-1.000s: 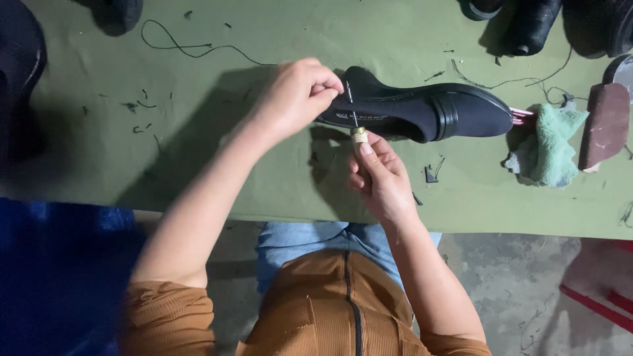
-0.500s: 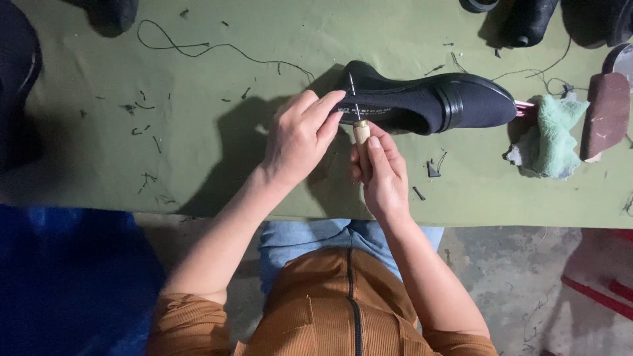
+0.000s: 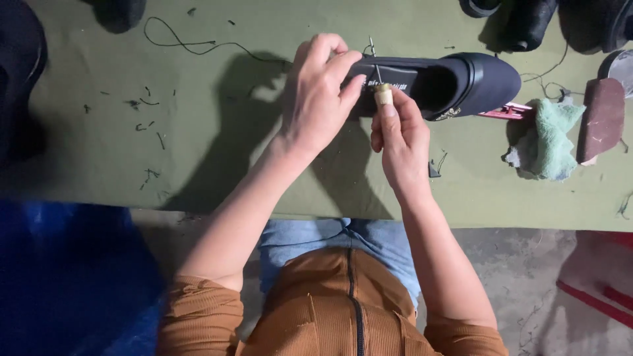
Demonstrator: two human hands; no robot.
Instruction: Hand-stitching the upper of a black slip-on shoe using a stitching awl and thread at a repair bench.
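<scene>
Head view: left hand gripping heel end of black shoe, lying sideways on green table. Right hand pinching pale-handled awl – metal tip poking up against shoe opening. Lying right of shoe – green cloth, brown block. Black thread trailing top left.

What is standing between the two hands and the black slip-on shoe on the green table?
Nothing visible does. The left hand already rests on the heel end of the black slip-on shoe, and the right hand holds a small pale-handled awl against its rim. The green table around them carries only thread scraps.
</scene>
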